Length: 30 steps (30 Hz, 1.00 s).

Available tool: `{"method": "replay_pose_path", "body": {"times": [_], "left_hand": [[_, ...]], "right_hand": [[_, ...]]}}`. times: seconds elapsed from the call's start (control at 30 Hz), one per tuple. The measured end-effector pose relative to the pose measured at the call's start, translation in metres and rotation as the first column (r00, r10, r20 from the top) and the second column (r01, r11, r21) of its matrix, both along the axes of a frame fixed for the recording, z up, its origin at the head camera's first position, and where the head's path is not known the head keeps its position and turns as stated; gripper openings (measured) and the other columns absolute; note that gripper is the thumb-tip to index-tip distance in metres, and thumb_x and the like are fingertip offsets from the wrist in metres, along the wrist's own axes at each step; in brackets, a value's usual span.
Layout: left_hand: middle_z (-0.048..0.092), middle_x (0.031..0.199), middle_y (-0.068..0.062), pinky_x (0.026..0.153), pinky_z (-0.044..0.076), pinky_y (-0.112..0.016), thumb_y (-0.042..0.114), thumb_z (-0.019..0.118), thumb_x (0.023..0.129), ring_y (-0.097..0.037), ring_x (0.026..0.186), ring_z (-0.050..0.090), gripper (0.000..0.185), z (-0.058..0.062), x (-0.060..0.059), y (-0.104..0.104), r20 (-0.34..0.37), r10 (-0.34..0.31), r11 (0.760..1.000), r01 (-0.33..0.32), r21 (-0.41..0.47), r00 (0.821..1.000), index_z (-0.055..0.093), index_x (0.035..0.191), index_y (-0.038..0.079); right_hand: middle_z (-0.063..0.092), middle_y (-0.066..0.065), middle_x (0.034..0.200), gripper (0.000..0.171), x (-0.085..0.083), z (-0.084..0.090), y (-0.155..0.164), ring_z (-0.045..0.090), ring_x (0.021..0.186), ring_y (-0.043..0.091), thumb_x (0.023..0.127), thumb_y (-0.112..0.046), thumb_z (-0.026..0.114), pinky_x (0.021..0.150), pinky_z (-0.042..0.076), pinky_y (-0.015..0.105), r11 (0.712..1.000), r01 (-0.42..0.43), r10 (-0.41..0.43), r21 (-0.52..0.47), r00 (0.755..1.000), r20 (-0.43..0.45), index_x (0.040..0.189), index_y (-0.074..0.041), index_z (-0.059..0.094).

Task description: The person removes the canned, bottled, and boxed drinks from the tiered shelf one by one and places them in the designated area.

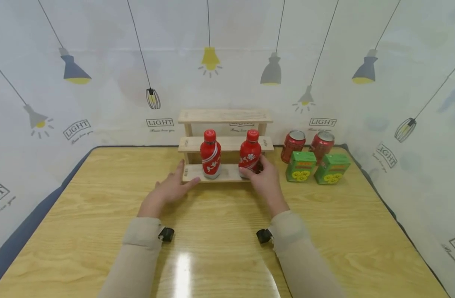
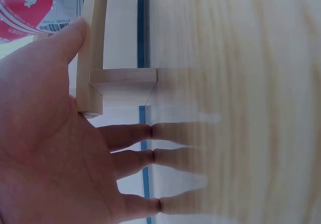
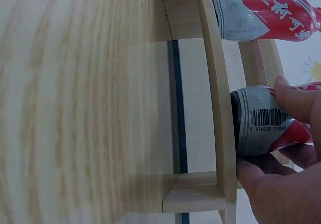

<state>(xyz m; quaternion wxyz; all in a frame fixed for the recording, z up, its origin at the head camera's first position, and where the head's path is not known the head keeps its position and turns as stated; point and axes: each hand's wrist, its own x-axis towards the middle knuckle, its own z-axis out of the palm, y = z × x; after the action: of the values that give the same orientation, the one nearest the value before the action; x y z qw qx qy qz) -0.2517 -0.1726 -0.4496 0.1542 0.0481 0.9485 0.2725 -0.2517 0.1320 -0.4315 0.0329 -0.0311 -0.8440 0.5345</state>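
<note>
We count two red-capped cola bottles on the lowest tier of a three-tier wooden shelf (image 1: 227, 143): the left cola bottle (image 1: 210, 154) stands by itself, and the right cola bottle (image 1: 249, 155) is in the grasp of our right hand (image 1: 266, 181), thumb at its front and fingers behind. Our left hand (image 1: 170, 189) grips nothing; its thumb touches the shelf's front edge and its straight fingers reach down to the wooden table (image 1: 212, 231). The left cola bottle's label reads 天府可樂 in white, and a barcode (image 3: 269, 117) on the right one reads 6 970282 510501. To the shelf's right we count two red cans (image 1: 293, 145) with silver tops and, before them, two green drink cartons (image 1: 301, 167) printed with yellow flowers, their lettering too small to read. Labels and walls hide most of what these containers hold. "LIGHT" repeats across the lamp-patterned backdrop (image 1: 234, 91).
</note>
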Motion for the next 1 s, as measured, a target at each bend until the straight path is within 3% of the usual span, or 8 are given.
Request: {"method": "replay_pose_path", "body": {"times": [0.37,0.53,0.67,0.8,0.9,1.0], "left_hand": [[0.016,0.175,-0.029,0.124,-0.002,-0.083,0.084,0.033,0.1,-0.055,0.162,0.011,0.11,0.001,0.002,0.005,0.004,-0.007,1.0,0.007,0.002,1.0,-0.017,0.17,0.015],[0.016,0.174,-0.031,0.124,-0.002,-0.083,0.084,0.032,0.1,-0.055,0.162,0.011,0.11,0.003,0.001,0.005,0.002,-0.01,1.0,0.01,-0.009,1.0,-0.017,0.17,0.015],[0.017,0.174,-0.032,0.123,-0.001,-0.084,0.085,0.032,0.099,-0.056,0.161,0.012,0.111,0.002,0.001,0.004,0.01,-0.014,1.0,0.014,-0.017,1.0,-0.017,0.17,0.014],[0.016,0.174,-0.031,0.123,-0.001,-0.084,0.085,0.032,0.099,-0.056,0.161,0.012,0.112,0.001,0.0,0.003,0.018,-0.017,1.0,0.017,-0.016,1.0,-0.017,0.17,0.014],[0.015,0.174,-0.032,0.123,-0.001,-0.084,0.086,0.031,0.099,-0.057,0.161,0.012,0.111,0.001,-0.001,0.003,0.017,-0.017,1.0,0.017,-0.017,1.0,-0.018,0.17,0.015],[0.015,0.174,-0.033,0.123,-0.001,-0.084,0.086,0.03,0.098,-0.057,0.161,0.012,0.112,0.001,-0.002,0.002,0.017,-0.02,1.0,0.02,-0.02,1.0,-0.018,0.17,0.014]], "right_hand": [[0.067,0.012,0.145,0.06,0.017,0.0,0.005,0.063,0.135,0.031,0.094,-0.032,0.084,0.119,0.051,0.051,0.999,0.037,-0.036,0.008,0.998,-0.043,0.147,-0.015,0.06],[0.066,0.012,0.147,0.06,0.027,-0.002,0.016,0.062,0.137,0.033,0.095,-0.029,0.083,0.12,0.051,0.051,1.0,0.007,-0.007,-0.006,0.998,-0.055,0.148,-0.015,0.059],[0.06,0.014,0.154,0.061,0.044,-0.006,0.035,0.057,0.144,0.035,0.098,-0.026,0.08,0.123,0.048,0.052,0.998,0.004,-0.004,-0.061,1.0,-0.001,0.152,-0.014,0.055],[0.057,0.015,0.157,0.061,0.069,-0.005,0.064,0.055,0.146,0.036,0.1,-0.027,0.077,0.123,0.048,0.051,0.991,0.071,-0.068,-0.111,0.997,0.027,0.154,-0.012,0.053],[0.059,0.015,0.155,0.061,0.084,-0.004,0.093,0.058,0.144,0.033,0.1,-0.028,0.077,0.111,0.055,0.027,0.982,0.149,-0.149,-0.12,0.989,0.006,0.154,-0.011,0.054],[0.062,0.012,0.152,0.061,0.094,-0.006,0.123,0.06,0.139,0.027,0.099,-0.031,0.078,0.095,0.051,0.009,0.96,0.26,-0.26,-0.102,0.966,0.006,0.154,-0.013,0.056]]}}
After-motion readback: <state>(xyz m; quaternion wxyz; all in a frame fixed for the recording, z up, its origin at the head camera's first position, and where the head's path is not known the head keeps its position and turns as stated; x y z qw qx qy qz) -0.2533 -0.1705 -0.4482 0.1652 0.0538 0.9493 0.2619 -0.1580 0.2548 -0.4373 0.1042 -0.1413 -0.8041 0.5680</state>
